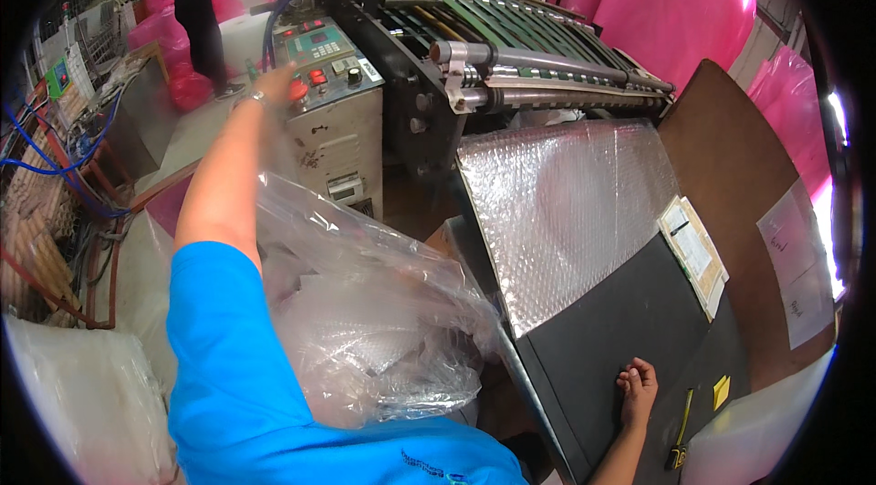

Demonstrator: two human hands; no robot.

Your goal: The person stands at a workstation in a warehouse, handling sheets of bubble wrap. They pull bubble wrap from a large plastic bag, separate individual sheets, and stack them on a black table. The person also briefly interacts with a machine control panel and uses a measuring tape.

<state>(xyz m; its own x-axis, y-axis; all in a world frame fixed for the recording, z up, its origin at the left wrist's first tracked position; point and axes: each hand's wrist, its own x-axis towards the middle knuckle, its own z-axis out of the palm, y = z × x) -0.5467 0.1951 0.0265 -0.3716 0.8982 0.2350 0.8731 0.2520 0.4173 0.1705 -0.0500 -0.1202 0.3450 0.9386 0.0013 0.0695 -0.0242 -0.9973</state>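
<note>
Holds the left hand (276,83) out at the control panel (319,44), close by the red buttons (318,76); perhaps touching one, but too blurred to tell contact, grip or how far open. Has that panel on top of the pale cabinet (338,152), to the left of the machine's rollers (566,67). Rests the right hand (639,385) on the dark surface (593,348), half open with fingers loosely curled, around nothing visible.

Has the bubble-wrap sheet (566,202) lying flat on the upper part of the same surface, just below the rollers and apart from both hands. Has a clipboard (691,243) beside the sheet's right edge, and a tape measure (676,458) and a yellow pad (721,392) just to the right of the right hand. Shows clear plastic film (365,339) bunched between cabinet and surface, below the left arm.

Looks partway along, by judgement: sheet already laid out flat, handling at the panel not yet done. Gives no sign of any count left beyond that.
</note>
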